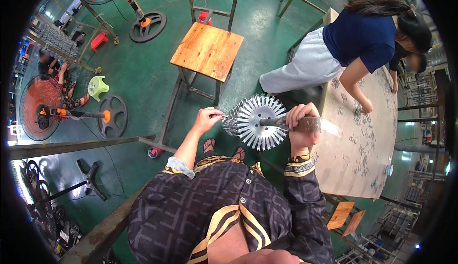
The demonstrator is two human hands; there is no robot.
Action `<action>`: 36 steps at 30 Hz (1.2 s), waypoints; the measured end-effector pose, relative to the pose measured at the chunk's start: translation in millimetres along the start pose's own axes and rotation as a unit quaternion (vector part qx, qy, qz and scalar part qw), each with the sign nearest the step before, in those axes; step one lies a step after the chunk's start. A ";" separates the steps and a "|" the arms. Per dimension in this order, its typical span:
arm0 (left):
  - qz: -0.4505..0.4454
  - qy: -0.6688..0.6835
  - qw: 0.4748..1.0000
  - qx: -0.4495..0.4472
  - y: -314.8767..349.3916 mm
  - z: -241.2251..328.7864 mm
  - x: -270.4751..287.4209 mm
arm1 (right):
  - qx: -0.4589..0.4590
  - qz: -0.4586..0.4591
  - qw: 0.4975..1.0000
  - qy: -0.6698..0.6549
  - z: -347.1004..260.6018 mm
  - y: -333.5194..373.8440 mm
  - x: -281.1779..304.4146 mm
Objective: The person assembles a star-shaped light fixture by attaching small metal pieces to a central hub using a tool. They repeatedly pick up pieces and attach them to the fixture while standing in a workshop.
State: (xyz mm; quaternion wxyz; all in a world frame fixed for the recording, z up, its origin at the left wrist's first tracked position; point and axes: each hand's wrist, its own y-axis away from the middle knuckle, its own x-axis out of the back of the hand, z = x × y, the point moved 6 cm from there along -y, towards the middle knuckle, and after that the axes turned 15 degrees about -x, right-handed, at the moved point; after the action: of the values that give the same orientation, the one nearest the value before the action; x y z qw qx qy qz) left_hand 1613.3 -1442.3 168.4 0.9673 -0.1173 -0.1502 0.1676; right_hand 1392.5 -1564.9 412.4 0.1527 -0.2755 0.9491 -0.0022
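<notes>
A round metal disc (253, 132) with radial slots stands in front of my body, its rim ringed with small shiny tips. From its centre a dark shaft (274, 121) runs to the right. My right hand (304, 121) is wrapped round the shaft's thicker end. At the disc's left edge, my left hand (209, 119) is closed in a pinch; whatever lies between thumb and fingers is too small to name. Beside those fingertips, a cluster of thin shiny pieces (231, 124) hangs along the disc's left side.
A wooden-topped stool (207, 49) stands ahead. On the right, a co-worker in a blue shirt (362, 39) leans over a table (334, 163) scattered with small dark pieces; another person is beyond. Fans (40, 109), a green stool (98, 87) and a seated person are left.
</notes>
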 end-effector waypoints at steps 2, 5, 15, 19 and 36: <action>0.027 -0.021 0.999 -0.013 3.4 7.8 7.7 | 0.011 0.026 1.000 0.008 -0.2 1.5 -1.3; 0.050 -0.053 0.997 -0.032 -2.6 18.8 16.8 | 0.041 0.047 0.998 0.020 -0.6 -2.0 -1.2; 0.036 -0.081 0.994 -0.061 22.7 38.6 4.2 | 0.114 0.150 0.981 0.043 -3.0 2.5 -1.5; 0.009 -0.068 0.996 -0.051 33.4 28.3 -8.7 | 0.132 0.179 0.974 0.043 -3.6 3.7 1.2; -0.109 -0.056 0.983 -0.140 44.8 34.8 -81.9 | 0.144 0.239 0.960 0.024 -1.6 6.0 10.1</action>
State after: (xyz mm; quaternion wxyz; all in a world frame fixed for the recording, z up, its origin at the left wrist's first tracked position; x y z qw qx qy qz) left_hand 1515.3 -1424.6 167.7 0.9438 -0.2246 -0.2384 0.0448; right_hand 1380.8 -1565.2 410.5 0.1639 -0.0159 0.9803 -0.1090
